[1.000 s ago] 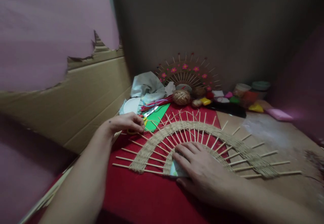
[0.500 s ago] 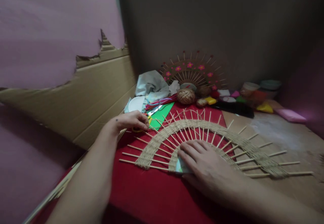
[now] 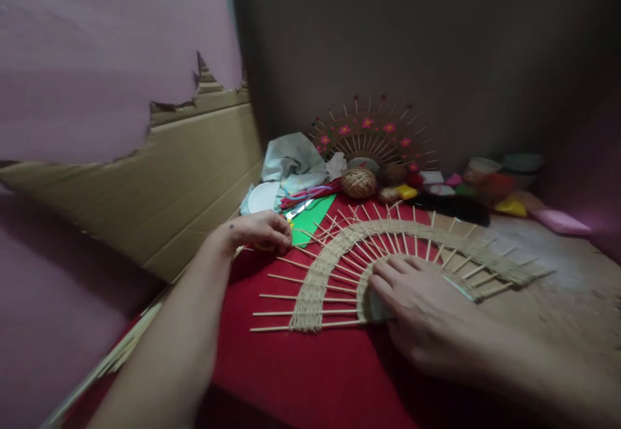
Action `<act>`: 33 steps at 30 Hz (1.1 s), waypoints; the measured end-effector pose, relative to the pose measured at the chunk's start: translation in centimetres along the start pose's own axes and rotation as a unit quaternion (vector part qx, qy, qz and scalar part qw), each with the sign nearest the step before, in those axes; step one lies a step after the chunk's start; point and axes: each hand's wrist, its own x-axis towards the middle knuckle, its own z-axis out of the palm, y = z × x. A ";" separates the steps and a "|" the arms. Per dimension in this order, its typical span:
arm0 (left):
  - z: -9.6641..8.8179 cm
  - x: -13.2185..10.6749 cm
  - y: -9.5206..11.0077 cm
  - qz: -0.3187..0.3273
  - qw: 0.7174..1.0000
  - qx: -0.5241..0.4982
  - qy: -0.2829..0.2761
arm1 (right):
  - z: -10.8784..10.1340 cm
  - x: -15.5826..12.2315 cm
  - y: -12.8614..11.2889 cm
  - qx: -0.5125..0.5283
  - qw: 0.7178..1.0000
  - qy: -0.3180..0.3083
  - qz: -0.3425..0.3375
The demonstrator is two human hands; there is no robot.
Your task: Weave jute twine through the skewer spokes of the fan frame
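Observation:
A semicircular woven fan [image 3: 310, 286] of thin sticks, with a broad outer band and a narrow inner band of tan twine, rests in front of me. My right hand [image 3: 417, 299] grips its inner half-round base, fingers over the top and thumb hidden beneath. Beyond the fan's left side, my left hand [image 3: 272, 230] is closed in a pinch. A thin strand of twine [image 3: 306, 231] runs from its fingertips toward the stick ends. Scissors [image 3: 297, 210] lie just past that hand on a green sheet [image 3: 315, 215], their handles partly covered.
Red cloth [image 3: 276, 377] covers the near surface, with brown board [image 3: 548, 338] at right. Behind stand a twine ball [image 3: 359, 183], crumpled grey cloth [image 3: 294, 157], a flower-decorated fan [image 3: 367, 123] and a pink packet [image 3: 563, 220]. Torn cardboard [image 3: 204, 151] leans on the left wall.
The woven fan has turned counterclockwise, its right end farther back and its left end nearer me. My right hand moved right with it. My left hand shifted slightly right, still pinched.

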 end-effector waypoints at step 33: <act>5.3 -3.8 -0.9 0.006 0.984 -0.112 0.136 | 2.9 10.1 -4.6 0.015 0.999 0.028 0.031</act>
